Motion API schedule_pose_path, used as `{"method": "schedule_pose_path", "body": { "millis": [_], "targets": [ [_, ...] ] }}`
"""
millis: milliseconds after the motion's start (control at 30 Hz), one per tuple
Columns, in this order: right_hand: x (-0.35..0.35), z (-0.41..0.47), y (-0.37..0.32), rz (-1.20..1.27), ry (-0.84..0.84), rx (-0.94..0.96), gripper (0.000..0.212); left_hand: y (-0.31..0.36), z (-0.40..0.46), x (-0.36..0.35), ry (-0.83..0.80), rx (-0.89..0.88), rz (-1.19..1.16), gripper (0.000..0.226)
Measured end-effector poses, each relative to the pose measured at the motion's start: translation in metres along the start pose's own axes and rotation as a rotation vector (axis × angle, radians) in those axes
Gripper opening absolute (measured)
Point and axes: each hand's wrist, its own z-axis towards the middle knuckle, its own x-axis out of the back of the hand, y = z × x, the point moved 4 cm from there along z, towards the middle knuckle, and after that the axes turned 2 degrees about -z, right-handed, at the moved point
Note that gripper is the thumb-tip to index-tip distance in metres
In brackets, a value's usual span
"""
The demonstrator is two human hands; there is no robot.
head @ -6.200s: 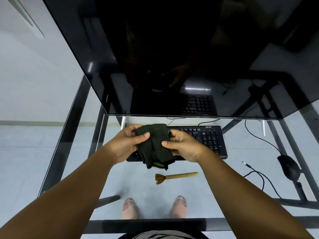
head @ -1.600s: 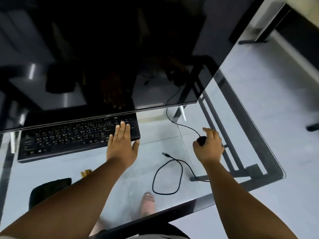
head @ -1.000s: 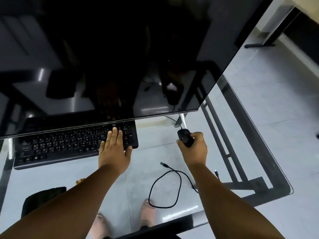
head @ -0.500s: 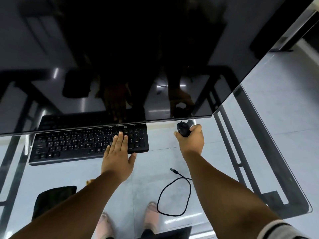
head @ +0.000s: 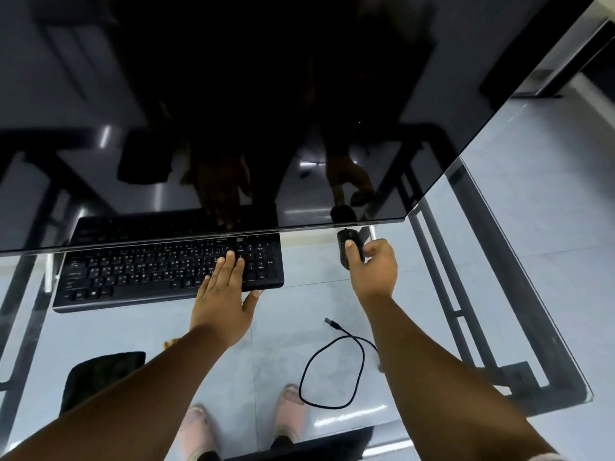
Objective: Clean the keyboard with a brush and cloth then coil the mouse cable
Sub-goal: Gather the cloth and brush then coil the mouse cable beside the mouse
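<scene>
Cleaning apparently over, judging by folded dark cloth lying on glass desk near its front edge; cable-coiling step in hand. Small black mouse pinched between thumb and curled fingers of right hand beside black keyboard, left hand flat with straight fingers on keys. Next: gathering loose thin black cable, looped on glass, into neat turns toward plug end.

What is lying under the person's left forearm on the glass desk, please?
A dark folded cloth shows partly beside the left forearm. A brown brush tip peeks out; its handle is covered.
</scene>
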Motion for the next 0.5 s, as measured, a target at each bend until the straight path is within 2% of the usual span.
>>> {"method": "schedule_pose_path", "body": {
  "millis": [167, 233, 333, 500],
  "targets": [
    [0.016, -0.02, 0.026, -0.253, -0.677, -0.077, 0.042, -0.004, -0.008, 0.003, -0.011, -0.057, -0.065, 0.064],
    [0.023, -0.033, 0.035, -0.301, -0.834, -0.075, 0.038, -0.006, -0.012, 0.004, -0.008, -0.065, -0.079, 0.063],
    [0.025, -0.045, 0.039, -0.354, -0.924, -0.034, 0.031, -0.006, -0.016, 0.005, -0.007, -0.071, -0.092, 0.062],
    [0.02, -0.05, 0.031, -0.491, -0.933, 0.05, 0.022, -0.006, -0.019, 0.008, -0.017, -0.077, -0.114, 0.061]
  ]
}}
